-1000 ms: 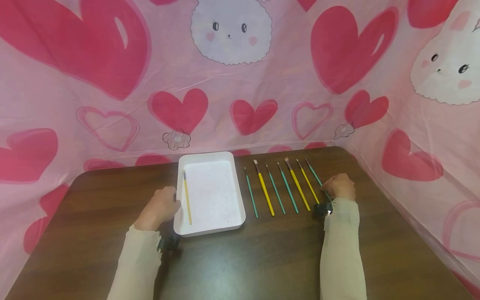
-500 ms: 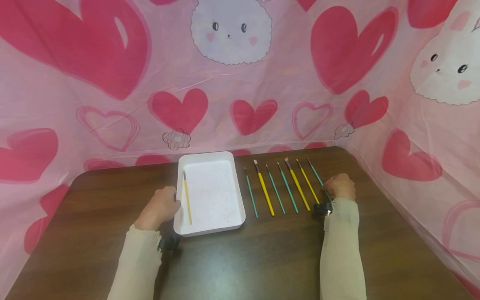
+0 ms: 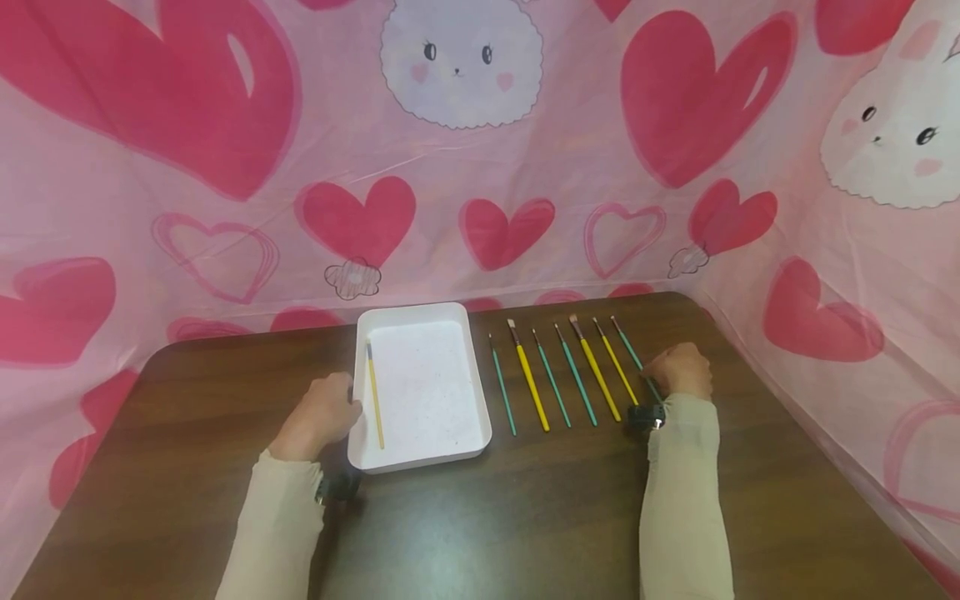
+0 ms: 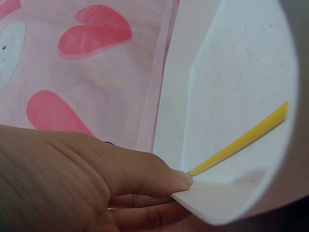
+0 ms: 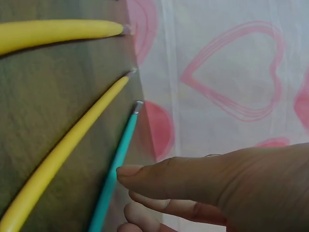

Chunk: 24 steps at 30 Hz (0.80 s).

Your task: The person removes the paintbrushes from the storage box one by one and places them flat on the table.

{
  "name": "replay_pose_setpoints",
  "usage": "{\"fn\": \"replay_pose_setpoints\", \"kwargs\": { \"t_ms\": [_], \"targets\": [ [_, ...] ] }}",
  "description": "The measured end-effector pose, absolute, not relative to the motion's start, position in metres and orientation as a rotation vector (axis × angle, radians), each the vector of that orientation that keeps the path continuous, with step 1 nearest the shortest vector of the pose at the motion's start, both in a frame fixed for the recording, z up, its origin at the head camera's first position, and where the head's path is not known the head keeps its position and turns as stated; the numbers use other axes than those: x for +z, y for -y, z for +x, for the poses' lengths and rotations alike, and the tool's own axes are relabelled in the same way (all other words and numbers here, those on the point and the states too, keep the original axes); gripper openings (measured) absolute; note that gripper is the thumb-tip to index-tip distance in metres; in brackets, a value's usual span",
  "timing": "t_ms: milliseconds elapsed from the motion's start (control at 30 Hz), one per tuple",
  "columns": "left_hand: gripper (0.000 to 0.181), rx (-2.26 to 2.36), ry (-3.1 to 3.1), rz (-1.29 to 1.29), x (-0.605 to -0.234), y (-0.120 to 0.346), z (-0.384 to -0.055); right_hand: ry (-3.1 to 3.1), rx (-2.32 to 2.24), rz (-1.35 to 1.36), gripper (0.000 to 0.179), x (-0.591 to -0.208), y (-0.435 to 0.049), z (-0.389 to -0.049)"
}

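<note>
My left hand (image 3: 317, 414) pinches the left wall of a white tray (image 3: 427, 383) between thumb and fingers. A yellow-handled paintbrush (image 3: 375, 400) lies inside, along that wall. At the right end of a row of brushes, my right hand (image 3: 681, 371) is at a teal paintbrush (image 3: 628, 343). In the right wrist view, the straight thumb (image 5: 159, 180) touches the teal handle, and the other fingers sit loosely curled beside it. The head view hides the handle's lower part behind the hand and wrist camera. Its nearest neighbour is a thin yellow paintbrush (image 3: 618, 364).
Several more brushes lie side by side between tray and right hand, including a teal one (image 3: 503, 392) by the tray and a thick yellow one (image 3: 532, 383). All rest on a brown wooden table (image 3: 480, 525). A pink heart-patterned cloth (image 3: 510, 158) stands behind.
The tip of the rightmost teal paintbrush shifted slightly right, then back left. My right hand has moved very slightly with it. The left hand and tray have stayed still.
</note>
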<state>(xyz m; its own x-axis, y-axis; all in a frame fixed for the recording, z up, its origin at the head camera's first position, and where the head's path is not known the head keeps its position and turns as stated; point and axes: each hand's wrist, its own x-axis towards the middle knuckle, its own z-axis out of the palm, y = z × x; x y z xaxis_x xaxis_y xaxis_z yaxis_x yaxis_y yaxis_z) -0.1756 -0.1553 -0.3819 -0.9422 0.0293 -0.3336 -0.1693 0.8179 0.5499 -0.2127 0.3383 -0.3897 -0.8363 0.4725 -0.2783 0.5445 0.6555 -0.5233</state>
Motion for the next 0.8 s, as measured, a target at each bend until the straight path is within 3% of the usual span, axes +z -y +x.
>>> {"fn": "replay_pose_setpoints", "kwargs": {
  "t_ms": [200,367,567,800],
  "targets": [
    [0.046,0.852,-2.676,-0.104,-0.381,0.154,-0.175,-2.872,-0.97,0.731,0.03,-0.378,-0.333,-0.207],
    [0.046,0.857,-2.672,-0.098,-0.381,0.154,-0.175,-2.897,-1.017,0.609,0.033,-0.365,-0.317,-0.206],
    [0.044,0.867,-2.661,-0.104,-0.381,0.154,-0.175,-2.897,-1.014,0.406,0.037,-0.348,-0.281,-0.212],
    [0.045,0.875,-2.657,-0.103,-0.38,0.155,-0.175,-2.893,-1.096,0.147,0.029,-0.344,-0.228,-0.221]
  ]
}}
